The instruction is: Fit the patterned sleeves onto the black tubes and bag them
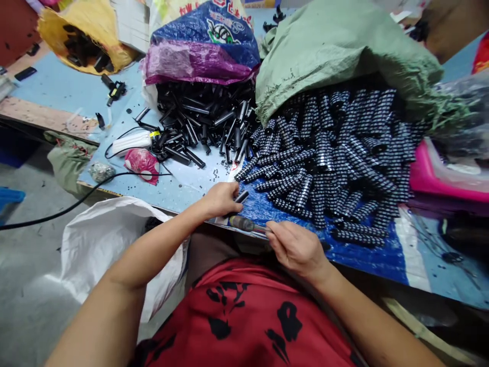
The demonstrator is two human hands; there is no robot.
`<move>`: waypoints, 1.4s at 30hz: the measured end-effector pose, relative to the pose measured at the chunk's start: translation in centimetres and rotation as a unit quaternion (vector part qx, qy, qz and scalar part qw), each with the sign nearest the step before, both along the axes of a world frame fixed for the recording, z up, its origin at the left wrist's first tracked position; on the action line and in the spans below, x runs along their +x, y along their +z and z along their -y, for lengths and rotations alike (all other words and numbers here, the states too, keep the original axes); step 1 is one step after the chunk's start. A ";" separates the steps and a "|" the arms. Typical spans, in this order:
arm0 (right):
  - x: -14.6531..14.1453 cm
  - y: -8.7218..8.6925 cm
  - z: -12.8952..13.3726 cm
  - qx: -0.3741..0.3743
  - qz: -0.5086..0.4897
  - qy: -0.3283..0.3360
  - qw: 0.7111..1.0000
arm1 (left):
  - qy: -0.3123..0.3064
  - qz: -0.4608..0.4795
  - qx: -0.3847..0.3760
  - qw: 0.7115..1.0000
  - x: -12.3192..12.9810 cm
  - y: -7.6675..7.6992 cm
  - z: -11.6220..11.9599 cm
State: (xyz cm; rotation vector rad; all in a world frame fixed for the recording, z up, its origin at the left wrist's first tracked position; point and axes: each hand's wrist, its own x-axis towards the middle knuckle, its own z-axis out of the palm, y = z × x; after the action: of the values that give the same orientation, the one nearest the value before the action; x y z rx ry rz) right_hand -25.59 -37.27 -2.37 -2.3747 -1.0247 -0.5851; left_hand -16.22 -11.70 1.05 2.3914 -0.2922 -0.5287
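Blue table [183, 188]; left hand [220, 200] closed around black tube [241, 197], right hand [296, 248] gripping tool [244, 224].

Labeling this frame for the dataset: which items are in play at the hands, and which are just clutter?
In play:
- left hand, shut on a smooth black tube
- right hand, shut on a screwdriver
- pile of smooth black tubes
- pile of patterned tubes

Lying about:
- green sack
- yellow bag
- pink tray
- red pouch
- black cable
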 end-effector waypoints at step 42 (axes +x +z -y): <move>3.1 2.5 -1.9 0.622 -0.600 -0.129 0.486 | 0.343 0.114 -0.352 0.864 0.5 0.0 -1.7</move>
State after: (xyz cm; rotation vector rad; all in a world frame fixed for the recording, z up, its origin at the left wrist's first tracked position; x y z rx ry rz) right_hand -22.52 -35.39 0.13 -0.9413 0.4380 0.3220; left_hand -15.76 -9.99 1.09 1.6604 0.2446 0.1866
